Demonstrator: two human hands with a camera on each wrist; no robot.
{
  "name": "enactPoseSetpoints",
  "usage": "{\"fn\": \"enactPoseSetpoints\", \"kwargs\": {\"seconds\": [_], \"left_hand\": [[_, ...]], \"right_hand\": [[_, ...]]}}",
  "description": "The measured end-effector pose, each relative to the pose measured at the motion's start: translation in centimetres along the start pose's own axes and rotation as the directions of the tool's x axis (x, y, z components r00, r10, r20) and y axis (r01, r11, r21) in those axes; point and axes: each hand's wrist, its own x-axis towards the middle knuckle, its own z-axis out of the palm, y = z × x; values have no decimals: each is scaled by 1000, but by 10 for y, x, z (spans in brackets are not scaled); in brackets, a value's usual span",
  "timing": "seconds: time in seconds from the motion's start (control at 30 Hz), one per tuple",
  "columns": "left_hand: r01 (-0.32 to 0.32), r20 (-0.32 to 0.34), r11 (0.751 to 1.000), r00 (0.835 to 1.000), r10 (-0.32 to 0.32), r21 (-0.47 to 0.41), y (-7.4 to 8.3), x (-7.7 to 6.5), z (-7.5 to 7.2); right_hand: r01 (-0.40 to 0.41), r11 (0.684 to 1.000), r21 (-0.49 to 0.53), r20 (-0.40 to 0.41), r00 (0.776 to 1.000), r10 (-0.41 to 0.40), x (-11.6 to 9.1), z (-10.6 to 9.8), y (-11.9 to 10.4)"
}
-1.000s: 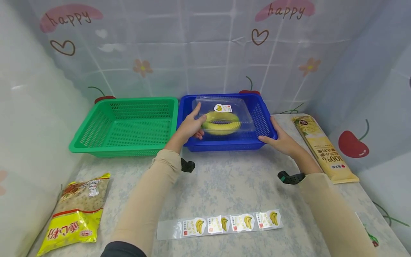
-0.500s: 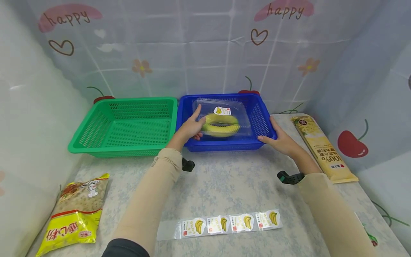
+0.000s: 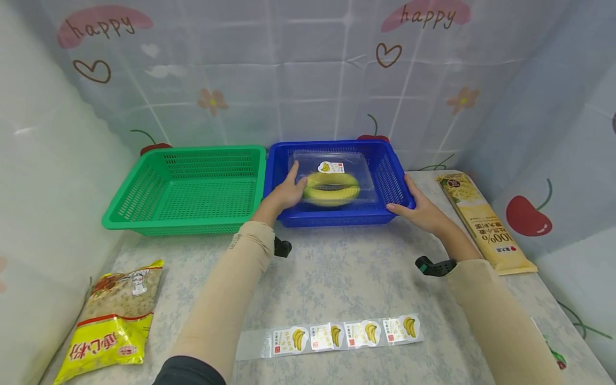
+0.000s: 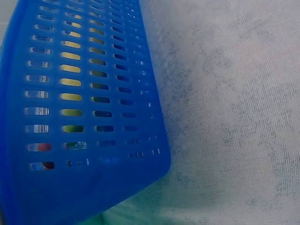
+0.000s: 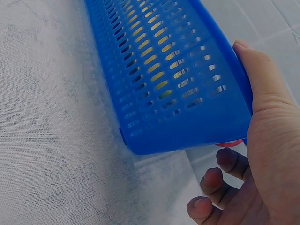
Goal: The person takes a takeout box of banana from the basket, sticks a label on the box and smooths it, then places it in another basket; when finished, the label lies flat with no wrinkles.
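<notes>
A clear plastic container (image 3: pixel 356 166) holding yellow-green bananas (image 3: pixel 332 197) lies inside the blue basket (image 3: pixel 337 219). A white banana sticker (image 3: pixel 331 167) is on the container's lid. My left hand (image 3: pixel 286 192) holds the container at its left end; some fingers are hidden below it and behind the basket's front wall. Through the slots in the left wrist view, yellow-green banana and a bit of fingertip show. My right hand (image 3: pixel 421 211) grips the basket's front right corner. In the right wrist view its thumb (image 5: pixel 265 77) lies on the rim, with the other fingers curled outside the corner.
A green basket (image 3: pixel 192 231) stands directly left of the blue one. A strip of banana stickers (image 3: pixel 332 337) lies on the table near me. A yellow pasta bag (image 3: pixel 113 321) is at left, a long pasta packet (image 3: pixel 488 224) at right. A curtain (image 3: pixel 308 64) hangs behind.
The left hand has lowered the container's back edge, so it lies flatter and slightly nearer me in the blue basket. The right hand has stayed on the basket corner.
</notes>
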Motion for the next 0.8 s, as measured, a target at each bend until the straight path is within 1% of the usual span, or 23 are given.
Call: {"fn": "enactPoseSetpoints", "kwargs": {"seconds": [0.13, 0.27, 0.4, 0.57, 0.7, 0.8], "left_hand": [[17, -47, 994, 999, -12, 106, 0, 0, 3], [37, -100, 985, 995, -20, 171, 0, 1, 7], [55, -131, 977, 991, -29, 206, 0, 2, 11], [59, -180, 974, 983, -20, 218, -1, 3, 15], [61, -239, 970, 971, -3, 235, 0, 1, 19], [52, -286, 963, 958, 27, 264, 2, -2, 21]], "right_hand": [[0, 1000, 2, 1, 1000, 0, 0, 0, 0], [-5, 1000, -3, -1, 1000, 5, -1, 0, 0], [-7, 1000, -4, -3, 1000, 7, -2, 0, -1], [-21, 999, -30, -12, 1000, 20, -3, 1, -2], [-30, 998, -50, -19, 999, 29, -3, 1, -3], [-28, 998, -52, -20, 999, 27, -3, 1, -3]]}}
